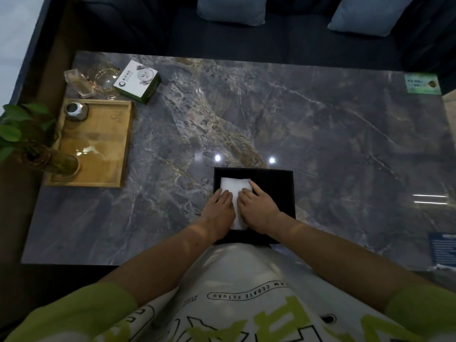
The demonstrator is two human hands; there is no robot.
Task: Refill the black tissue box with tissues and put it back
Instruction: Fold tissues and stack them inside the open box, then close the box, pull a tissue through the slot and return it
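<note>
We have both hands flat on the white tissues [235, 191], pressing them down into the black box [278, 191], which sits open on the desk [320, 124] right in front of us, at the near edge. Our left hand [218, 211] and right hand [257, 209] lie side by side with the fingers spread out, so neither grip is closed on anything. The stack fills only the left part of the box, so it could sit crooked or bunch up if we push too hard. The box is close to the edge and could slide toward us. We cannot see how deep the box is, how many tissues are in it, or where its lid is. Our hands hide the near part of the stack.
</note>
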